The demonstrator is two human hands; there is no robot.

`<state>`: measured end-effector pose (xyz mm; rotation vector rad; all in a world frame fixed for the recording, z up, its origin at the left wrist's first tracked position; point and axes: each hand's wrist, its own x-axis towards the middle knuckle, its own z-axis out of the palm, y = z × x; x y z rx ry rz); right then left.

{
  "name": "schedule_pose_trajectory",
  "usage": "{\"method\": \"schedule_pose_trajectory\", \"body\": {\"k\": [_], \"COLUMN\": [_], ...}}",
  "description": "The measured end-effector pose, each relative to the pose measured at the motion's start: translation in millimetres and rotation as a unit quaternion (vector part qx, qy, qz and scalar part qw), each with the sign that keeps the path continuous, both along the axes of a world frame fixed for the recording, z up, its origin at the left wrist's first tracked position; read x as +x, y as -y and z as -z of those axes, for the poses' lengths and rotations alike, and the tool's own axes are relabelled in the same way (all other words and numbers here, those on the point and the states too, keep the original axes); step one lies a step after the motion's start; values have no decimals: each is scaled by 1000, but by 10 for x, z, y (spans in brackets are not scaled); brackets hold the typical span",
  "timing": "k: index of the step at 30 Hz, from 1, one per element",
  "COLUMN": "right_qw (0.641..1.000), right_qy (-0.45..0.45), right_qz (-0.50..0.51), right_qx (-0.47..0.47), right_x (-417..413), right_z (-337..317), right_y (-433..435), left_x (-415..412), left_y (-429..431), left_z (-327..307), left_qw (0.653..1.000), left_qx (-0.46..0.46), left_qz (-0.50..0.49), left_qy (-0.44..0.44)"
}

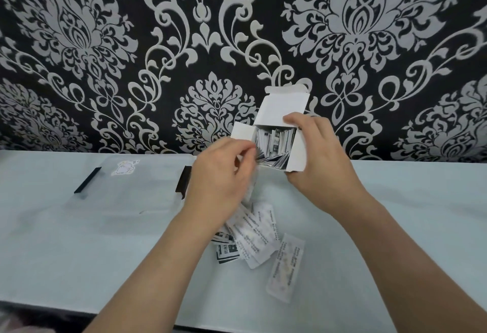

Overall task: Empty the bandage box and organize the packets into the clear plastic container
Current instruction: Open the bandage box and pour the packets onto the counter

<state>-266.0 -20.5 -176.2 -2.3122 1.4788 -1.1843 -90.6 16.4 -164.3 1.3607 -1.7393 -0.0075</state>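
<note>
So, midway through emptying the bandage box point(297, 152): gripping it in the right hand point(319, 158) above the table's point(395, 214) back edge, pinching packets point(274, 145) at its mouth with the left hand point(218, 174). Probably needing a clean pull next, then sorting the loose pile point(253, 237) near the front edge into the clear plastic container point(142, 193) back left.

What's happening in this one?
A person is emptying a white bandage box. The right hand grips the box, its open end tilted toward them, while the left hand pinches packets at its mouth. Many are still inside. A loose pile lies on the table below, and the clear container sits untouched to the left.
</note>
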Motion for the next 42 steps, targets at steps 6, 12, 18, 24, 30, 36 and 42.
{"method": "schedule_pose_trajectory", "body": {"k": [6, 12, 18, 24, 30, 36, 42], "right_qw": [999, 997, 999, 994, 977, 962, 977], "right_qy": [-32, -51, -13, 40, 80, 130, 114], "right_qz": [-8, -2, -40, -53, -51, -62, -54], "right_qx": [-34, -53, 6, 90, 189, 231, 170], "right_x": [77, 17, -14, -69, -246, -352, -280], "right_z": [15, 64, 70, 79, 91, 92, 71], "right_y": [-49, -31, -27, 11, 104, 142, 98], "left_x": [-237, -278, -259, -241, 46, 317, 314], "left_y": [129, 184, 233, 182, -44, -220, -214], "left_z": [-68, -63, -47, -48, -203, -132, 115], "left_qw": [990, 989, 991, 998, 953, 943, 963], "left_qx": [106, 132, 118, 39, 87, 184, 241], "left_qz": [-36, -68, -56, -24, 77, 152, 112], "left_qy": [-85, -18, -39, -49, -280, -230, -38]}}
